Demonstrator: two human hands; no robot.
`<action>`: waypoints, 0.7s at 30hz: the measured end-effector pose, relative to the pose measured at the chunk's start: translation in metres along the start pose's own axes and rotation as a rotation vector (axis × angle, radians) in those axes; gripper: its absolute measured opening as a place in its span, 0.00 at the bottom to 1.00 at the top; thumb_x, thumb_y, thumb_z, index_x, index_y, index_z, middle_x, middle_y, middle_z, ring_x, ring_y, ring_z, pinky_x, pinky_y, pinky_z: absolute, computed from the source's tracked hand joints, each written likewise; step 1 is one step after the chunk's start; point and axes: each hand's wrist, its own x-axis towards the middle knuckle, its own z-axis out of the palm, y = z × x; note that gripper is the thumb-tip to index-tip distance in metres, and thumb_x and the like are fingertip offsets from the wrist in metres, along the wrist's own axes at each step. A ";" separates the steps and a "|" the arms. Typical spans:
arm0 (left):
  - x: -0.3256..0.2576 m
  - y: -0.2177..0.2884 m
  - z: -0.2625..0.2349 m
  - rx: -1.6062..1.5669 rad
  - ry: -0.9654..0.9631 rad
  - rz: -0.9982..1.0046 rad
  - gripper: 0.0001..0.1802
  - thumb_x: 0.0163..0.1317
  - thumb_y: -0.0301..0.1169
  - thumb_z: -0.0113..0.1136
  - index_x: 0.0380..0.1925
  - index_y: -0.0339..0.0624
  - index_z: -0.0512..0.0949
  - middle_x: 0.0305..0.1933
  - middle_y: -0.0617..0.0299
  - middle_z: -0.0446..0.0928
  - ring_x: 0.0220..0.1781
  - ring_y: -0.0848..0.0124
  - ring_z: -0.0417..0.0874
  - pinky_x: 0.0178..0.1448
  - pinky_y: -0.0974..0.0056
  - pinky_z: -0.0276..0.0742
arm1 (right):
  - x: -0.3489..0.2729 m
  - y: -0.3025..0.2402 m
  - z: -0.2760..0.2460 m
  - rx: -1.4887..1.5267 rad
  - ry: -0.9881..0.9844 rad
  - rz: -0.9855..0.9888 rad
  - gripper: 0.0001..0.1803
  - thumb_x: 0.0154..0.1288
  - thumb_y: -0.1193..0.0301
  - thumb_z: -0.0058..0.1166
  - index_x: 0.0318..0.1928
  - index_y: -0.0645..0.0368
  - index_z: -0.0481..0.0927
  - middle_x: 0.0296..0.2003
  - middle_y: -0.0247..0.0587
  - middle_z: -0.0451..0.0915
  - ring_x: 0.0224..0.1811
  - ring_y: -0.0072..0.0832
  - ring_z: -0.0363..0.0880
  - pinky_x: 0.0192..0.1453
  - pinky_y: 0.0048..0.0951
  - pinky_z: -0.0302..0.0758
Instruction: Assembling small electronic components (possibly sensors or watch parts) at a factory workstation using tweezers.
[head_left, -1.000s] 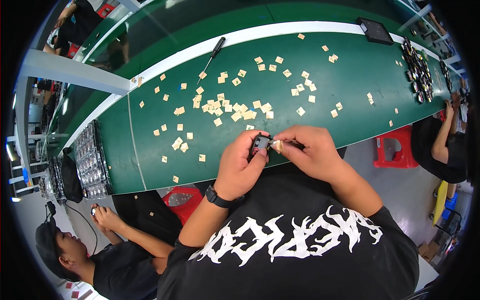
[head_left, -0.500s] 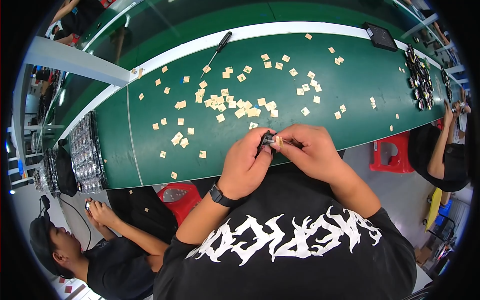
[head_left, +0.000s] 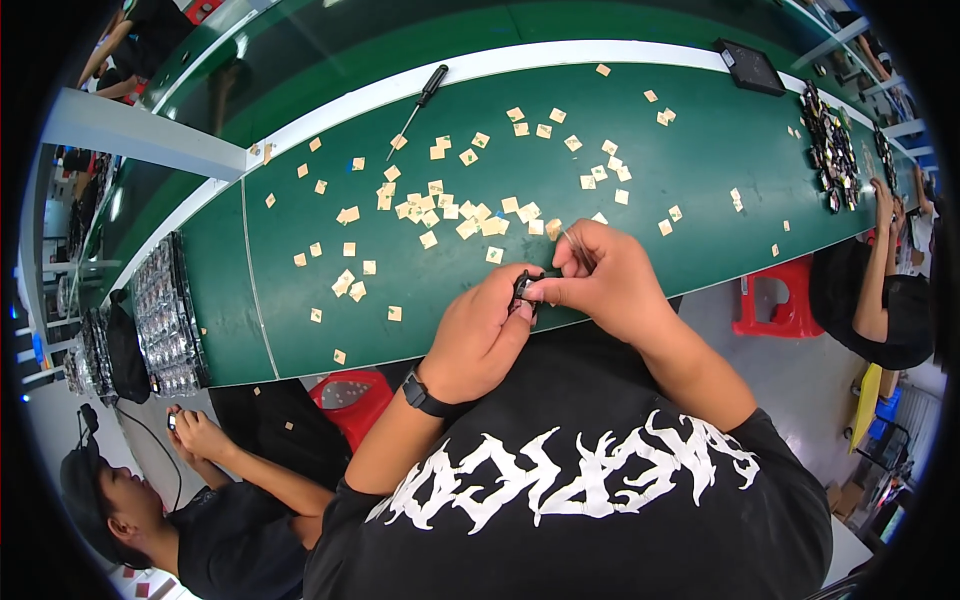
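Observation:
My left hand (head_left: 478, 335), a dark watch on its wrist, is closed around a small black part (head_left: 524, 291) just over the near edge of the green table. My right hand (head_left: 618, 280) is closed on thin metal tweezers (head_left: 577, 250) pointing up and away from me. At the tweezers' far end shows a tan square sticker (head_left: 553, 230). The right thumb reaches over to the black part and touches it. Fingers hide much of the part. Many similar tan squares (head_left: 467, 228) lie scattered and overlapping on the table beyond my hands.
A black-handled screwdriver (head_left: 431, 86) lies by the far rim. Clear-wrapped trays of parts (head_left: 170, 310) stand at the left end. Dark parts are heaped (head_left: 835, 150) at the right, near a black tray (head_left: 752, 68). Co-workers sit left and right, with red stools (head_left: 785, 297) beside the table.
My right hand has turned so the tweezers point away from the black part, with a tan square now at their far end. The left hand keeps its hold.

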 end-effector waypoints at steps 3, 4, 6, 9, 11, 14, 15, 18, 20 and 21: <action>0.000 0.002 -0.004 -0.027 -0.031 -0.004 0.17 0.69 0.24 0.50 0.57 0.33 0.71 0.38 0.53 0.80 0.38 0.61 0.82 0.46 0.60 0.77 | 0.005 -0.001 -0.004 -0.034 -0.049 -0.011 0.17 0.54 0.74 0.76 0.31 0.62 0.75 0.22 0.27 0.71 0.25 0.13 0.67 0.28 0.21 0.67; 0.001 0.002 -0.005 -0.051 -0.056 -0.013 0.18 0.69 0.24 0.49 0.58 0.31 0.71 0.36 0.57 0.79 0.37 0.69 0.81 0.46 0.64 0.76 | 0.007 -0.003 -0.005 -0.061 -0.085 0.014 0.16 0.55 0.74 0.75 0.31 0.61 0.75 0.22 0.27 0.72 0.25 0.13 0.67 0.28 0.21 0.66; 0.002 0.003 -0.006 -0.035 -0.082 -0.038 0.18 0.69 0.23 0.49 0.58 0.31 0.71 0.36 0.58 0.79 0.37 0.70 0.80 0.46 0.65 0.76 | 0.010 -0.005 -0.006 -0.088 -0.118 0.036 0.16 0.56 0.74 0.75 0.30 0.61 0.75 0.23 0.27 0.73 0.25 0.13 0.67 0.28 0.20 0.66; 0.001 0.004 -0.003 -0.039 -0.105 -0.065 0.17 0.69 0.24 0.50 0.57 0.33 0.72 0.35 0.58 0.79 0.36 0.68 0.81 0.45 0.64 0.76 | 0.011 0.003 -0.009 0.236 -0.311 0.116 0.17 0.57 0.73 0.74 0.29 0.59 0.74 0.23 0.27 0.74 0.25 0.13 0.67 0.28 0.19 0.65; -0.001 0.006 -0.001 -0.056 -0.103 -0.061 0.17 0.69 0.26 0.51 0.57 0.36 0.73 0.34 0.57 0.80 0.35 0.65 0.82 0.44 0.63 0.76 | 0.011 0.005 -0.012 0.181 -0.317 0.124 0.15 0.60 0.74 0.71 0.28 0.57 0.73 0.24 0.27 0.75 0.25 0.13 0.69 0.28 0.19 0.65; -0.002 0.000 0.008 -0.226 0.029 -0.111 0.17 0.69 0.25 0.56 0.57 0.36 0.73 0.34 0.65 0.78 0.34 0.78 0.78 0.43 0.70 0.75 | 0.007 0.005 -0.011 0.264 -0.287 0.066 0.11 0.63 0.74 0.69 0.32 0.58 0.76 0.27 0.27 0.77 0.28 0.12 0.70 0.29 0.19 0.65; -0.001 -0.003 0.011 -0.213 0.079 -0.091 0.18 0.71 0.24 0.52 0.59 0.35 0.72 0.37 0.65 0.76 0.34 0.80 0.74 0.41 0.73 0.72 | 0.005 0.008 -0.015 0.359 -0.286 0.036 0.10 0.64 0.73 0.68 0.33 0.58 0.77 0.28 0.27 0.77 0.29 0.11 0.70 0.30 0.19 0.65; -0.002 0.004 0.010 -0.286 0.189 -0.203 0.17 0.73 0.25 0.52 0.60 0.36 0.71 0.33 0.64 0.76 0.29 0.82 0.69 0.35 0.76 0.67 | -0.008 0.003 -0.052 0.354 -0.201 0.116 0.09 0.71 0.66 0.62 0.41 0.59 0.80 0.31 0.28 0.78 0.28 0.11 0.68 0.30 0.17 0.65; -0.003 0.005 0.007 -0.295 0.213 -0.191 0.17 0.74 0.26 0.52 0.60 0.36 0.71 0.32 0.64 0.76 0.27 0.82 0.67 0.32 0.76 0.64 | -0.020 0.009 -0.086 0.402 -0.055 0.141 0.13 0.75 0.66 0.54 0.49 0.62 0.82 0.33 0.31 0.80 0.26 0.13 0.68 0.28 0.15 0.63; -0.003 0.005 0.005 -0.288 0.209 -0.197 0.17 0.74 0.26 0.51 0.60 0.36 0.71 0.31 0.64 0.75 0.26 0.82 0.67 0.31 0.76 0.63 | -0.026 0.012 -0.103 0.367 0.069 0.113 0.11 0.74 0.66 0.55 0.48 0.61 0.82 0.32 0.30 0.80 0.25 0.12 0.67 0.26 0.16 0.61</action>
